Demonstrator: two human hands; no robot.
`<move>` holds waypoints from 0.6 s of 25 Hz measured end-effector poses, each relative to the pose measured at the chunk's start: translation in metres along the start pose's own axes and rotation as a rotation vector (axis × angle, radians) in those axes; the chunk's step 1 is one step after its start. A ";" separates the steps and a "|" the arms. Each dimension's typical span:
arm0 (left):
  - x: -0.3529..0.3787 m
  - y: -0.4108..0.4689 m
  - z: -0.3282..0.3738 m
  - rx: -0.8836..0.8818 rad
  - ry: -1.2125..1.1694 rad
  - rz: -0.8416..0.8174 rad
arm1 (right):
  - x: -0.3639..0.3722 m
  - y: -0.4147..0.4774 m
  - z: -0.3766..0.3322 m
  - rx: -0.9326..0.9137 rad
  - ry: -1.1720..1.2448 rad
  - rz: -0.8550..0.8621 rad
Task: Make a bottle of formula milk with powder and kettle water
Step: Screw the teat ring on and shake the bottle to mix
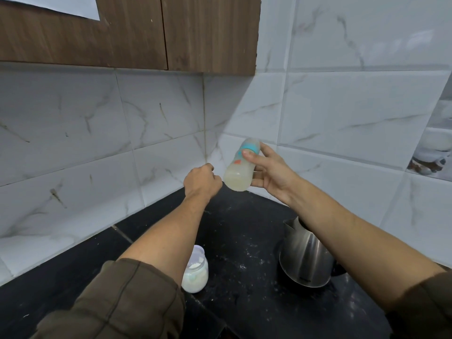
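While the thumb and fingers [250,156] of the right hand [276,174] are curled round the feeding bottle [241,167], it is held tilted in the air before the tiled corner, with cloudy pale liquid gathered at its lower end. Just beside that end the left hand [201,182] is folded into a loose fist, and nothing is seen in it. Below, on the black counter [244,228], a jar of white powder [195,275] is set beside the left forearm, and a steel kettle [305,255] is partly hidden under the right forearm.

Home kitchen: tiled wall [342,106], black counter [244,228], kettle [305,258].
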State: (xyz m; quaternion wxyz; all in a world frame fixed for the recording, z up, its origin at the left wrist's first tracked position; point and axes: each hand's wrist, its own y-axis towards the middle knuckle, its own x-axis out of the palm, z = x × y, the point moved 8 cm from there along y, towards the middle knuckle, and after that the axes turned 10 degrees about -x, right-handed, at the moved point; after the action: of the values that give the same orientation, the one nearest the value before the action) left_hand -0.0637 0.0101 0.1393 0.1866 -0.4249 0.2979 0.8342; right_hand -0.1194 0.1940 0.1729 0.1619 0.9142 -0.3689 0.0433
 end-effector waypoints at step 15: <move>0.004 -0.002 0.004 0.018 0.002 0.011 | -0.032 0.010 -0.010 -0.093 0.328 0.360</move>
State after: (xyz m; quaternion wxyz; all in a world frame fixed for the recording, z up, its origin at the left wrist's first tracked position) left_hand -0.0674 0.0149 0.1373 0.1854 -0.4224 0.3078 0.8321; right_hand -0.1489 0.2114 0.1788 0.2514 0.8061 -0.4962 0.2020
